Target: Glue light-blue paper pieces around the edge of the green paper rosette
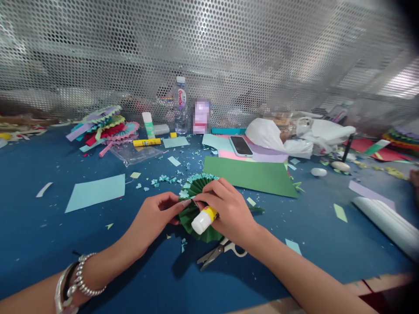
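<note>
A round green pleated paper fan [200, 185], trimmed along its upper rim with small light-blue paper flowers [184, 193], is in front of me. My left hand [160, 213] pinches the fan's left edge between thumb and fingers. Tucked in my right hand [229, 209] is a yellow glue stick [205, 220] with a white end pointing down-left. The right fingertips meet the left thumb at the fan's rim, and whatever tiny piece is between them is hard to make out. Partly under the right wrist, a pair of scissors [218, 251] lies with its blades apart.
Light-blue paper [98, 192] lies left, and green paper [252, 174] lies beyond my hands. Cut paper flowers [166, 179] are scattered around. Farther back are a phone [241, 146], a water bottle [181, 107], pleated paper pieces [108, 128] and a white bag [265, 133], before a perforated metal screen [209, 52].
</note>
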`<state>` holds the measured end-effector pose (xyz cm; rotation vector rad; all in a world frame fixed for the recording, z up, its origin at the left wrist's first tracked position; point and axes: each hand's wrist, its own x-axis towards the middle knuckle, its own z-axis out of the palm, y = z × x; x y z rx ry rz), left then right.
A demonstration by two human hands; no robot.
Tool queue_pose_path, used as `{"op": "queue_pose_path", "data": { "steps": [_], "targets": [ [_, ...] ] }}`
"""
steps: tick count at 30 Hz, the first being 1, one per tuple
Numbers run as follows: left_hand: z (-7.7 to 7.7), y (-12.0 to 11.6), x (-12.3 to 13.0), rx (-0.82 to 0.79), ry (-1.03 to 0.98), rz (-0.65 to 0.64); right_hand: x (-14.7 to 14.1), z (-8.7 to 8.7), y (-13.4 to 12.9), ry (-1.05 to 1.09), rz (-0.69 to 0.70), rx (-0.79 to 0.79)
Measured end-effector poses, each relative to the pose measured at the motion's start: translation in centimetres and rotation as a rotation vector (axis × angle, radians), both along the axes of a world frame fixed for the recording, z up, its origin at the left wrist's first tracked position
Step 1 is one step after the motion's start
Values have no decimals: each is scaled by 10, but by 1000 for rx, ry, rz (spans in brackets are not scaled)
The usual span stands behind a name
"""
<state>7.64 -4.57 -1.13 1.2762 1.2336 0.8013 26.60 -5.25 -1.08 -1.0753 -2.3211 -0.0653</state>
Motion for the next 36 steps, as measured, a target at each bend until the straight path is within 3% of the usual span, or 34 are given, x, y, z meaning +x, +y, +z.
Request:
{"op": "queue_pose_path", "data": {
  "steps": [8,15,25,36],
  "targets": [
    [4,5,-5,126,107,39,8,6,6,81,-43,26],
    [7,12,-7,218,198,93,33,15,19,268,-302,67],
    [9,29,-21,278,131,278,29,9,19,41,-287,-17],
    [2,32,-21,204,10,243,39,3,30,-67,-382,46]
  ]
}}
